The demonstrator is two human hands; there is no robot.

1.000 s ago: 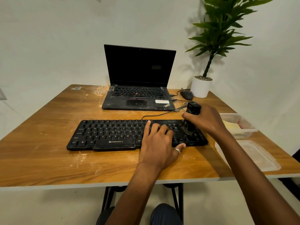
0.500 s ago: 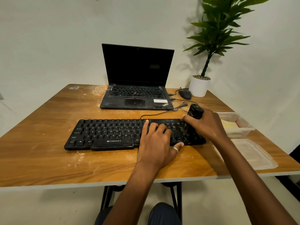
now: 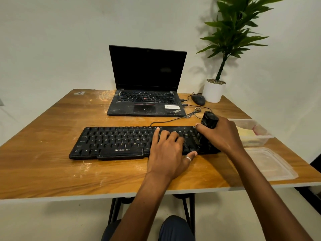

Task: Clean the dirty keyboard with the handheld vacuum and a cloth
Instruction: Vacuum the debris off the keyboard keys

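Observation:
A black keyboard (image 3: 114, 141) lies across the middle of the wooden table (image 3: 43, 174), with pale dust around it. My left hand (image 3: 167, 153) lies flat on the keyboard's right half, fingers spread over the keys, thumb at its front edge. My right hand (image 3: 224, 136) grips a black handheld vacuum (image 3: 209, 120), which stands tilted with its lower end on the keyboard's right end. A yellow cloth (image 3: 245, 133) lies in a clear plastic container at the right.
A dusty open laptop (image 3: 145, 101) sits behind the keyboard. A black mouse (image 3: 198, 99) and a white potted plant (image 3: 214, 91) stand at the back right. The clear container (image 3: 260, 138) and its lid (image 3: 271, 164) lie near the right edge.
The vacuum has tilted a little and shifted slightly over the keyboard's right end. My left hand stays flat on the keys.

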